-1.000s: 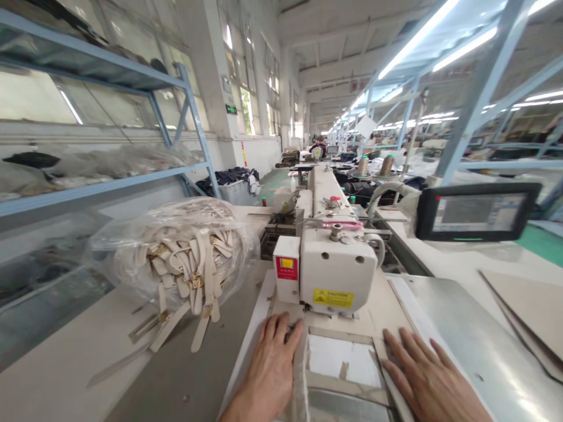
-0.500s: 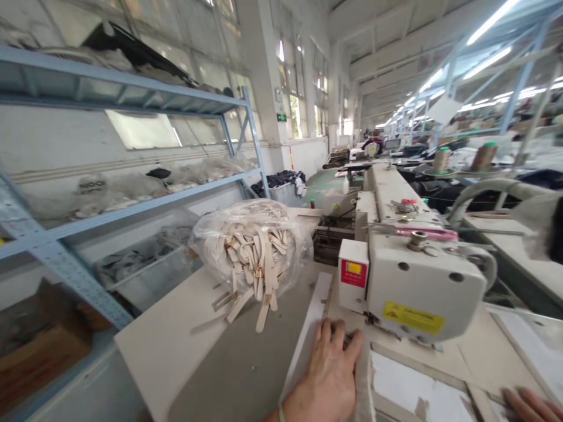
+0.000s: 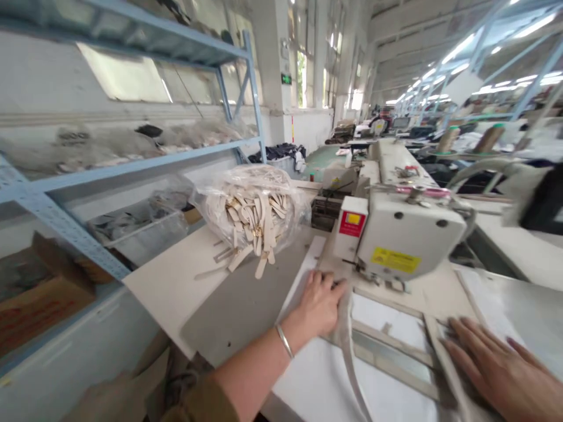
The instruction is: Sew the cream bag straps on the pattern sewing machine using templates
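My left hand [image 3: 320, 303] rests palm down beside the sewing machine [image 3: 407, 237], its fingers slightly bent and lying on the surface. Its thumb side touches or nearly touches a beige fabric strip [image 3: 348, 346] that curves toward me. Fingers stretched, my right hand [image 3: 495, 366] lies flat at the right edge of a pale frame [image 3: 433, 337] with white pieces inside its openings. The frame sits in front of the machine head, between my hands. Whether fabric lies under either palm is hidden.
Left of the machine, a clear plastic bag [image 3: 211, 202] spills beige straps [image 3: 264, 234] onto the table [image 3: 162, 281]. A blue metal shelf [image 3: 158, 161] stands at the left, with a cardboard box [image 3: 44, 299] below. Thread cones [image 3: 488, 139] stand at the back right.
The view has tilted downward, so the machine and bag sit higher in the picture. My right hand has come farther into view, and more of my left forearm shows.
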A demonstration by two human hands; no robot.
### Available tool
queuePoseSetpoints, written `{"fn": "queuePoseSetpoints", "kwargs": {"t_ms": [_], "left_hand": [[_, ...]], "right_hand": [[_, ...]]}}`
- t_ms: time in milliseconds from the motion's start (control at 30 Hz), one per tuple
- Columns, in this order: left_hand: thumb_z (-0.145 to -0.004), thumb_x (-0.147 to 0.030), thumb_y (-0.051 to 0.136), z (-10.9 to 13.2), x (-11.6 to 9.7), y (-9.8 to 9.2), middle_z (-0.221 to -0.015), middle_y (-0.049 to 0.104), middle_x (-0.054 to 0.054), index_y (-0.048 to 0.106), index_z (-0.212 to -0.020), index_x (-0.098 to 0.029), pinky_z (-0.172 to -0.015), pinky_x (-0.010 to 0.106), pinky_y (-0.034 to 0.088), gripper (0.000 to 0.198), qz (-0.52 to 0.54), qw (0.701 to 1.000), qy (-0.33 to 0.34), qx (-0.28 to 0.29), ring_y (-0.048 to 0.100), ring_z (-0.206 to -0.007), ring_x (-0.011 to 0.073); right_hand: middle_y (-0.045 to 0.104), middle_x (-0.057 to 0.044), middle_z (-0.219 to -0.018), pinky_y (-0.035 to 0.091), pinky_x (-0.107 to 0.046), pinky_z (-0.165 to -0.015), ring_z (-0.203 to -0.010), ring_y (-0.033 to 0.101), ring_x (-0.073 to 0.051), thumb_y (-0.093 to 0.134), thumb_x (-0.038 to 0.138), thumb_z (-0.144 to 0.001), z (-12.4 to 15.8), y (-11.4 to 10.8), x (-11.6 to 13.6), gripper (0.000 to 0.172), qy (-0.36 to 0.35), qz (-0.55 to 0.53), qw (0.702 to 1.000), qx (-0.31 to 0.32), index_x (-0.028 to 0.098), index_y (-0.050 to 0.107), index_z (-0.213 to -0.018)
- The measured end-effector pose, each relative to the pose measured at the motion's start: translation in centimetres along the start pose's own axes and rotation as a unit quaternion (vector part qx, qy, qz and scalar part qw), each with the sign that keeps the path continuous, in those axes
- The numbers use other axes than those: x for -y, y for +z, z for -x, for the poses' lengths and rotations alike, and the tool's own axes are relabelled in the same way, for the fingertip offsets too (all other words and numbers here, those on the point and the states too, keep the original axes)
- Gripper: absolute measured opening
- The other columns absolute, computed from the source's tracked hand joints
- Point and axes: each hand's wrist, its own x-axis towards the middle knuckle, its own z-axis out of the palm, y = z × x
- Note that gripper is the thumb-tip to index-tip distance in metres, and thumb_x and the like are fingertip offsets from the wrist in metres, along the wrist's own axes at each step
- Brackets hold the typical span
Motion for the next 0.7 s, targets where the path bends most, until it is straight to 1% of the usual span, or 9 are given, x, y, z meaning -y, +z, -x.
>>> {"fn": "queuePoseSetpoints", "kwargs": {"t_ms": [33,67,100,167,233,300,400,567,700], "left_hand": [[-0.089,-0.027,0.055,0.0,0.0,0.1,-0.130,0.060,0.016,0.049,-0.144,-0.019,-0.109,0.053,0.036,0.057,0.009,1.000,0.003,0.000,0.051,-0.115,0.0345],[-0.090,-0.025,0.054,0.0,0.1,0.2,-0.132,0.059,0.017,0.048,-0.144,-0.018,-0.110,0.054,0.035,0.056,0.017,1.000,0.006,0.000,0.051,-0.116,0.0344],[-0.091,-0.024,0.053,0.0,0.1,0.4,-0.133,0.058,0.017,0.048,-0.145,-0.017,-0.110,0.054,0.034,0.055,0.023,1.000,0.008,0.001,0.051,-0.116,0.0342],[-0.093,-0.023,0.051,0.1,0.0,0.6,-0.136,0.057,0.017,0.048,-0.145,-0.018,-0.111,0.055,0.031,0.052,0.023,1.000,0.009,0.002,0.050,-0.118,0.0335],[-0.092,-0.024,0.053,0.3,-0.2,0.6,-0.135,0.058,0.016,0.049,-0.145,-0.019,-0.112,0.056,0.030,0.053,0.012,1.000,0.007,0.004,0.051,-0.119,0.0338],[-0.092,-0.027,0.055,0.4,-0.2,0.7,-0.133,0.060,0.015,0.049,-0.145,-0.020,-0.113,0.057,0.029,0.053,-0.003,1.000,0.004,0.005,0.052,-0.119,0.0344],[-0.093,-0.030,0.054,0.4,-0.2,0.8,-0.129,0.063,0.014,0.050,-0.144,-0.023,-0.114,0.059,0.029,0.052,-0.023,1.000,0.000,0.005,0.055,-0.117,0.0349],[-0.089,-0.032,0.059,0.6,-0.2,1.0,-0.131,0.062,0.013,0.050,-0.145,-0.024,-0.115,0.060,0.028,0.057,-0.035,0.999,0.002,0.002,0.056,-0.119,0.0365],[-0.088,-0.032,0.060,0.9,-0.2,1.1,-0.132,0.062,0.012,0.051,-0.144,-0.025,-0.116,0.060,0.027,0.057,-0.036,0.999,0.001,-0.005,0.056,-0.119,0.0362]], "right_hand": [[0.066,-0.021,-0.127,0.049,-0.069,-0.085,-0.116,0.062,-0.044,0.023,0.040,-0.103,-0.8,-1.5,0.5,0.052,0.013,0.048,0.998,0.024,0.025,0.073,-0.107],[0.066,-0.022,-0.127,0.051,-0.067,-0.086,-0.117,0.063,-0.044,0.021,0.043,-0.104,-1.7,-2.7,1.1,0.056,0.035,0.076,0.994,0.065,0.022,0.072,-0.107],[0.064,-0.022,-0.130,0.053,-0.066,-0.089,-0.120,0.061,-0.043,0.017,0.044,-0.104,-2.5,-3.6,1.7,0.059,0.054,0.081,0.990,0.104,0.019,0.071,-0.109],[0.061,-0.021,-0.136,0.051,-0.065,-0.096,-0.126,0.057,-0.041,0.015,0.047,-0.103,-3.6,-4.7,2.6,0.062,0.083,0.079,0.978,0.172,0.016,0.066,-0.119],[0.059,-0.019,-0.139,0.046,-0.066,-0.103,-0.130,0.054,-0.039,0.016,0.049,-0.102,-4.1,-5.3,3.1,0.063,0.117,0.063,0.970,0.204,0.014,0.060,-0.128],[0.059,-0.017,-0.140,0.042,-0.066,-0.107,-0.133,0.052,-0.037,0.018,0.050,-0.101,-4.1,-5.4,3.3,0.061,0.143,0.040,0.965,0.214,0.015,0.057,-0.131],[0.057,-0.016,-0.142,0.039,-0.066,-0.109,-0.135,0.050,-0.035,0.020,0.052,-0.099,-4.0,-5.2,3.4,0.059,0.166,0.020,0.963,0.213,0.017,0.056,-0.131],[0.055,-0.016,-0.145,0.038,-0.063,-0.112,-0.134,0.051,-0.036,0.016,0.058,-0.100,-3.9,-5.0,3.7,0.069,0.196,0.025,0.960,0.200,0.015,0.053,-0.138],[0.054,-0.016,-0.146,0.038,-0.061,-0.114,-0.136,0.049,-0.036,0.014,0.057,-0.101,-3.8,-5.1,3.9,0.071,0.206,0.032,0.958,0.199,0.012,0.053,-0.140]]}}
